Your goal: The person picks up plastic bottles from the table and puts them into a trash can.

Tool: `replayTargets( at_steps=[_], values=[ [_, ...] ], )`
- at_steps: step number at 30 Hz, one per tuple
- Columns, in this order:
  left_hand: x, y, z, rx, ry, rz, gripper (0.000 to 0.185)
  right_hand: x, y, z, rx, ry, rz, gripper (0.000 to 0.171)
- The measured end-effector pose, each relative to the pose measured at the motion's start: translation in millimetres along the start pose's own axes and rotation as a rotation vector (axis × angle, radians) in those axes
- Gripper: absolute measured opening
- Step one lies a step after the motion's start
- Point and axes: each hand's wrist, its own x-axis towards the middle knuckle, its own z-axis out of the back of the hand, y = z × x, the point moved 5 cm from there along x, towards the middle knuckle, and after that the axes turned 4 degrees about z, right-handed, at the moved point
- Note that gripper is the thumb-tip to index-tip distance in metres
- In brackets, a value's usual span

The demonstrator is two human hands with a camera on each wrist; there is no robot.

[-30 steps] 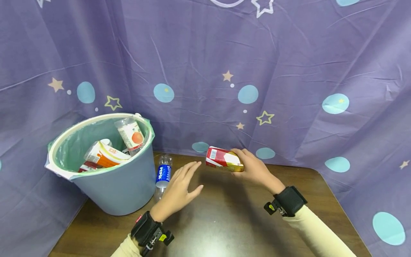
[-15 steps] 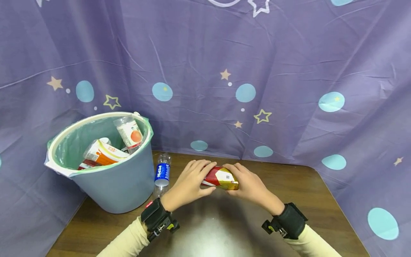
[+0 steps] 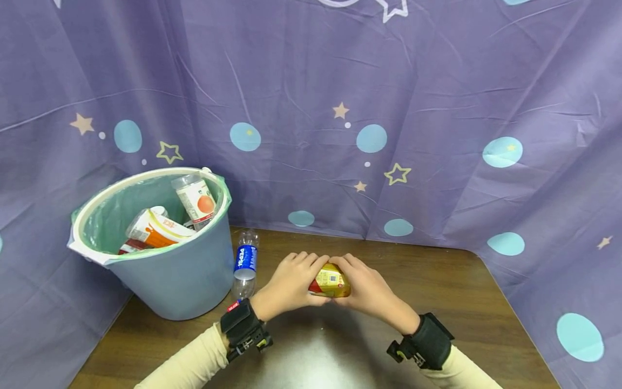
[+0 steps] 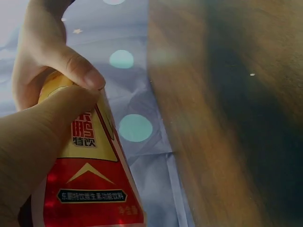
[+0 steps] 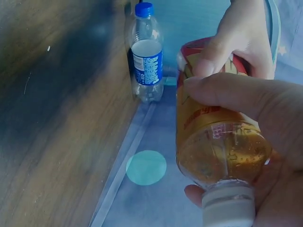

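A red and gold drink bottle [image 3: 330, 281] is gripped above the wooden table [image 3: 461, 292] by the curled fingers of the left hand [image 3: 288, 285] and the right hand [image 3: 365, 289], near a Pepsi bottle [image 3: 245, 262].

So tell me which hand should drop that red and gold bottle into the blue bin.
Left, probably. Both hands grip the red and gold plastic bottle, but the left hand sits on the side of the blue plastic bin; the right hand would cross over.

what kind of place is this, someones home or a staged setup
Likely a staged recording corner, not a lived-in room: a purple star-and-dot sheet curtains off a wooden table, and a lined bucket of empty containers stands beside a Pepsi bottle.
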Motion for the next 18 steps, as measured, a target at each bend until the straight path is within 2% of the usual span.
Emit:
replayTargets(
  at_steps=[6, 11, 15, 18],
  values=[
    [-3.4, -1.3, -3.5, 0.021, 0.006, 0.001, 0.083, -1, 2, -5, -0.009, 0.002, 0.009, 0.077],
    [-5.5, 1.7, -2.6, 0.005, 0.061, 0.028, 0.079, -3, -1, -7, -0.020, 0.021, 0.005, 0.080],
    [-7.5, 8.1, 6.7, 0.007, 0.084, 0.057, 0.080, -7, -9, -5, -0.026, 0.022, -0.029, 0.089],
    [-9.3, 16.4, 20.6, 0.015, 0.087, 0.083, 0.081, -12, -19, -4, -0.022, 0.025, -0.079, 0.096]
  ],
)
